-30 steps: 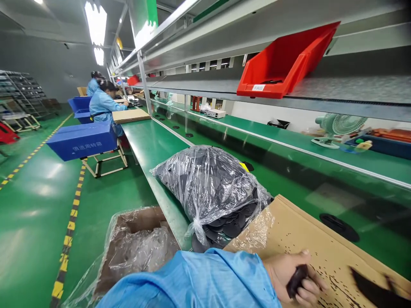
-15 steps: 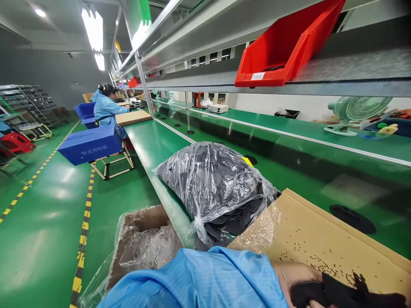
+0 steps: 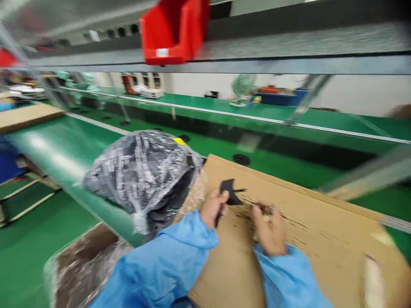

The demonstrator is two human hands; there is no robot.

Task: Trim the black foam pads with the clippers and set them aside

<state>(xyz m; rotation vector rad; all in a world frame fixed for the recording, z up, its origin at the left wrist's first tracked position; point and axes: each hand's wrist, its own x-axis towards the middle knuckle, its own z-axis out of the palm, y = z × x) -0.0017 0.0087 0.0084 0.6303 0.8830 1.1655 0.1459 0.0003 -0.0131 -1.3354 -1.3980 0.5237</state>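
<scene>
My left hand (image 3: pixel 214 207) is closed on a black flat plastic part (image 3: pixel 230 191), pinched under the thumb above the cardboard sheet (image 3: pixel 221 273). To its right, my right hand (image 3: pixel 269 229) has its fingers bent together, with something small and thin between them that motion blur keeps me from naming. Small black bits (image 3: pixel 293 222) lie scattered on the cardboard around the right hand. Left of my hands, a clear plastic bag (image 3: pixel 138 167) full of black round discs rests on the green bench, its open side towards the cardboard.
A cardboard box (image 3: pixel 86 265) lined with plastic film stands below the bench at left. The red bin (image 3: pixel 175 34) hangs on the shelf rail overhead. A black disc (image 3: pixel 241 159) lies on the green belt behind. A pale blurred object (image 3: pixel 374 280) lies at right.
My view has swung to the right, so bag and red bin appear further left. Both hands now show over the cardboard; before, only one hand with black parts showed at the lower right.
</scene>
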